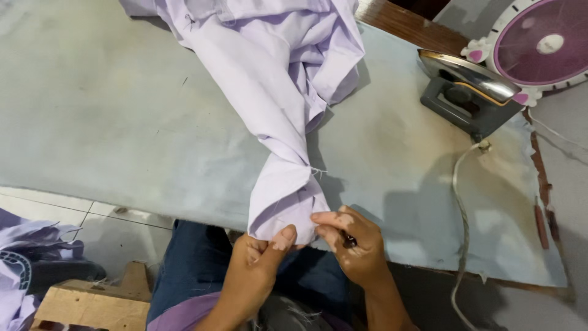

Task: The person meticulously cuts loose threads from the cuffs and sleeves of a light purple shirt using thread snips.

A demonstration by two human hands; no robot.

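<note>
A pale lilac shirt (275,73) lies bunched across the grey padded ironing table (110,122), with one sleeve trailing toward me. My left hand (257,263) pinches the cuff end of that sleeve (285,202) with thumb on top. My right hand (355,245) grips the same cuff edge from the right, fingers curled onto the fabric. Both hands sit at the table's near edge, above my lap.
A metal clothes iron (468,89) stands at the table's far right, its cord (462,208) trailing down to the near edge. A pink and white fan (539,43) is behind it. More lilac cloth (24,257) and a wooden crate (92,303) are on the floor at left.
</note>
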